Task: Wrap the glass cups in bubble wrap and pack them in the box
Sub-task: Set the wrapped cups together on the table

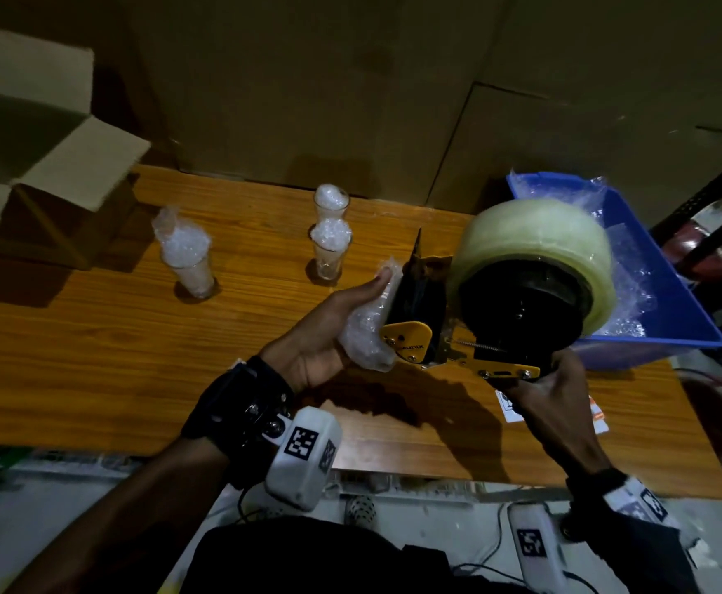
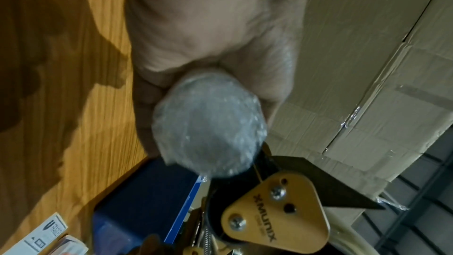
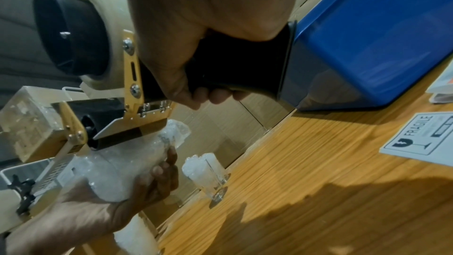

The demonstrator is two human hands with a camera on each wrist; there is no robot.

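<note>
Left of the blue bin (image 1: 667,319), past the open cardboard box (image 1: 50,182) and three stuffed glass cups (image 1: 187,259) standing on the counter (image 1: 93,358), the left hand (image 1: 325,336) cradles the wrapped cup (image 1: 367,327), fingers curled round it, its long axis pointing away from the person. Nearer the bin, the right hand (image 1: 552,392) clenches the tape dispenser (image 1: 500,302) handle, its roller end pressed against the bundle's right side.
</note>
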